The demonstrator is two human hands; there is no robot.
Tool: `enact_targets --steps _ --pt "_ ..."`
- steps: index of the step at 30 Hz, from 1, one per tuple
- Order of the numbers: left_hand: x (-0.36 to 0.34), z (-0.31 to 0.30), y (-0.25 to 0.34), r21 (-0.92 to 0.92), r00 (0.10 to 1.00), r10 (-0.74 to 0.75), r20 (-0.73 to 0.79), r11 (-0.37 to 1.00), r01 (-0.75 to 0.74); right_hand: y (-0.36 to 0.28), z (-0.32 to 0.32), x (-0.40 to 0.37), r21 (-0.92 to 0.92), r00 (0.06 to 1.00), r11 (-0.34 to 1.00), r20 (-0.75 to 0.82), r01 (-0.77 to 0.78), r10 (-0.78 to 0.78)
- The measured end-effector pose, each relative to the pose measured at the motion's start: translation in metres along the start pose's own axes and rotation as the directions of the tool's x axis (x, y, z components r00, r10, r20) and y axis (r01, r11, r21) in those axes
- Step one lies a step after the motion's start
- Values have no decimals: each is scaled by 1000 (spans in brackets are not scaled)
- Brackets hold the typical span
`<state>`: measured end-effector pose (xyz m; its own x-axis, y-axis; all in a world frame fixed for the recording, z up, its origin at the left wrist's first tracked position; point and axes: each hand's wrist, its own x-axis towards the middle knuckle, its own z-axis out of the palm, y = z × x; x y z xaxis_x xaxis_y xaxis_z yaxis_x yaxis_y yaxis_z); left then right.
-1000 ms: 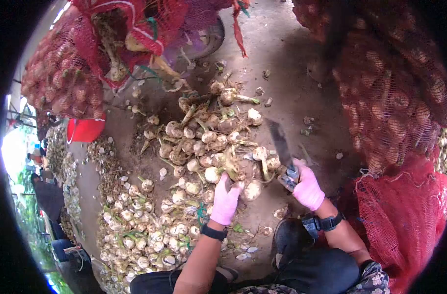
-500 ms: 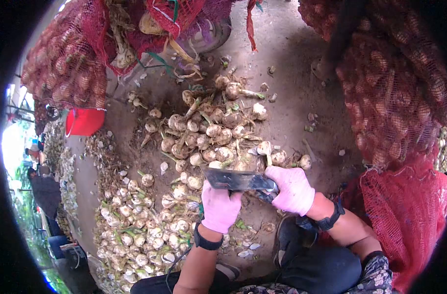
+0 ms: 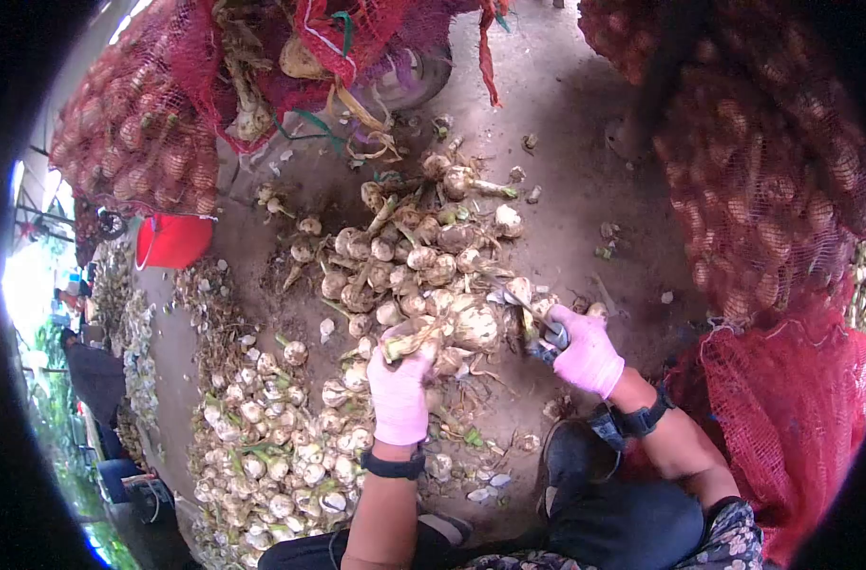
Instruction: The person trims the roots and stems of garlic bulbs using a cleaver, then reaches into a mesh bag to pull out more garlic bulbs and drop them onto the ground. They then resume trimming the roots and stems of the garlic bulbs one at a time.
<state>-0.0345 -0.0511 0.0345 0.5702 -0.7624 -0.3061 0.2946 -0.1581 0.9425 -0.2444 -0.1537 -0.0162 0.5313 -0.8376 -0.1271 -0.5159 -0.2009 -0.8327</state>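
Observation:
My left hand (image 3: 399, 388), in a pink glove, is closed around the stem of a garlic bulb (image 3: 475, 326). The bulb is large, pale and dirt-streaked, and points right, towards my other hand. My right hand (image 3: 588, 356), gloved in pink too, grips the handle of a knife (image 3: 551, 332). Its blade is turned nearly edge-on and slants up and left, apart from the held bulb. Just beyond both hands lies a heap of garlic with stems (image 3: 385, 252). Left of my left forearm spreads a pile of garlic bulbs (image 3: 281, 456), most with short stems or none.
Full red mesh sacks stand at the upper left (image 3: 138, 133) and right (image 3: 746, 190). An emptier red mesh sack (image 3: 784, 408) slumps by my right arm. A red bucket (image 3: 174, 240) sits at left. Dry peel and stem scraps litter the floor. Another person (image 3: 95, 380) is at far left.
The knife has turned from broadside to nearly edge-on and moved right, away from my left hand. My left hand has shifted slightly up and left, and the garlic bulb in it now shows.

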Motion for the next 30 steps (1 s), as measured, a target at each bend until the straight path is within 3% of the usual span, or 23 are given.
enact_targets --steps 1,3,5,7,8,11,13,15,17,19,23,24,25,27,28,29,30 --pt "0 -4 -7 -1 1000 -3 4 1000 3 -6 -1 -1 -33 999 998 -2 50 -50" --pt "1 -11 -24 -301 973 -188 134 928 221 -20 -6 -2 -37 999 999 51 16 -15" --pt "-1 -9 -28 -249 956 -268 122 924 291 -29 -9 -2 -120 999 992 34 40 -36" --pt "-4 0 -15 154 937 -128 324 985 82 -43 -16 -3 -159 998 986 29 53 -49" --pt "0 0 -20 255 923 -18 385 963 -88 -51 -19 -3 -181 995 982 85 59 -44" --pt "-3 4 -22 351 906 -106 410 935 -50 -57 -10 -6 -223 984 968 157 116 -82" --pt "-8 9 -12 263 882 -145 449 964 25 -61 -6 -7 -260 962 936 192 239 -192" --pt "-11 6 -15 103 915 -121 386 991 88 -65 -7 -6 -238 950 926 187 292 -251" --pt "-15 -8 -29 54 949 -96 301 995 83 -69 -9 -8 -273 935 900 198 339 -293" --pt "-15 -17 -26 370 954 -19 298 924 -97 -74 -12 -10 -261 925 896 224 360 -307" --pt "-19 1 9 531 948 60 314 816 -227 -79 -10 -13 -246 893 874 288 419 -347" --pt "-21 3 13 588 913 207 351 710 -388 -78 -9 -13 -247 893 874 288 418 -345" --pt "-23 6 16 587 913 206 353 711 -387 -76 -8 -13 -240 888 869 285 432 -362" --pt "-25 12 17 489 946 164 279 823 -287 -71 -3 -13 -234 883 866 284 443 -375" --pt "-22 8 11 329 963 63 261 932 -150 -68 1 -12 -235 878 860 284 453 -385" --pt "-19 7 6 328 963 63 262 933 -150 -65 3 -11 -236 874 855 283 462 -395" --pt "-15 6 3 70 965 -140 222 989 127 -63 4 -11 -237 876 856 282 460 -392"
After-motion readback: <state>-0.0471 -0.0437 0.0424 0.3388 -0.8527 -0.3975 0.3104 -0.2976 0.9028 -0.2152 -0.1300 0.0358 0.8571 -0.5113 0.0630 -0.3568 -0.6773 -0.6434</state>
